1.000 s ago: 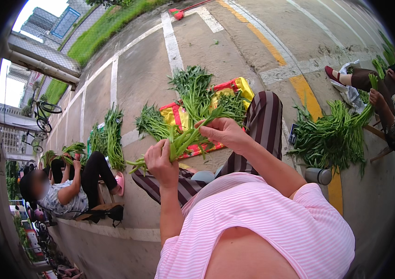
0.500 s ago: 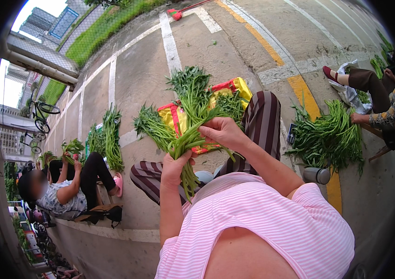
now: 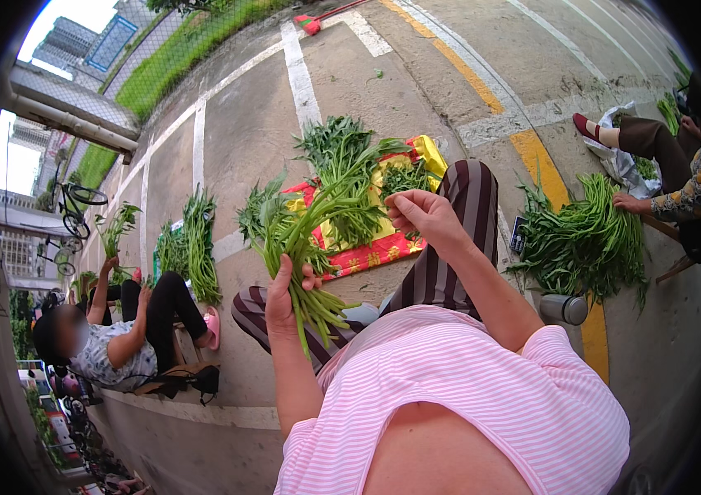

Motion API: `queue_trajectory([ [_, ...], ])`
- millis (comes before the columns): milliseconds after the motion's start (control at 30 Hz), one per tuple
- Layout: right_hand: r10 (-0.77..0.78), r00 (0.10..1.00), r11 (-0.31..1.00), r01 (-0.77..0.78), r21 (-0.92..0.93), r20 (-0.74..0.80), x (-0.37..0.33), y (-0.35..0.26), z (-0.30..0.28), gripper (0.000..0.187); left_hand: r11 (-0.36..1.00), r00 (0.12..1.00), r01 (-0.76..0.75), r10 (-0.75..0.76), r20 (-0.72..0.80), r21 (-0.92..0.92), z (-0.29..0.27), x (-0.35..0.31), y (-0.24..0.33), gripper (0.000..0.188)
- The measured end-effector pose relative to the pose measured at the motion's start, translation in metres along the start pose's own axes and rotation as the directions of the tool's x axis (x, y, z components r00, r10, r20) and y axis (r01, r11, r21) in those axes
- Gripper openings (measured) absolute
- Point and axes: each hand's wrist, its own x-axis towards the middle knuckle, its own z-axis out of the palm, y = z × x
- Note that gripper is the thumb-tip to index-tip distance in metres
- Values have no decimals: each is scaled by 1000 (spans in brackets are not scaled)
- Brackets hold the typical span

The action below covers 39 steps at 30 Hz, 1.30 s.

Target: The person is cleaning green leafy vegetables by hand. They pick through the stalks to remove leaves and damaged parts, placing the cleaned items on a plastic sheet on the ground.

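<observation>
My left hand (image 3: 282,297) is wrapped round a bunch of long-stemmed water spinach (image 3: 297,247), its cut stems pointing down toward my lap and its leaves fanning away. To the right of the bunch and apart from it, my right hand (image 3: 431,219) is raised with fingertips pinched together. Whether anything sits in that pinch I cannot make out. Beyond both hands, more water spinach (image 3: 335,144) lies in piles on a red and yellow plastic sack (image 3: 383,258) spread on the ground before my knees.
To the left sits a person (image 3: 119,351) holding greens, with a pile of stems (image 3: 199,247) before them. On the right, another person's hand (image 3: 631,204) touches a big heap of greens (image 3: 581,239). A steel flask (image 3: 563,310) lies by my right knee.
My right hand has let go of the bunch and moved right. My left hand has shifted slightly left with the bunch, its stems now more spread. The person at left has raised some greens.
</observation>
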Motion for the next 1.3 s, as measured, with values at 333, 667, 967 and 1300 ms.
queue_trajectory([
  [333,301,905,953,-288,-88,299,-13,35,25,37,985,989,-99,113,95,-141,5,-6,6,42],
  [667,259,936,962,-272,20,238,-10,33,19,33,984,986,-110,126,109,-143,5,-14,9,44],
  [967,85,996,995,-84,50,-21,4,52,11,22,978,979,-133,155,135,-161,7,-16,14,44],
  [1300,-158,981,970,133,-204,-110,23,61,8,37,975,974,-124,155,168,-183,11,-15,16,42],
])
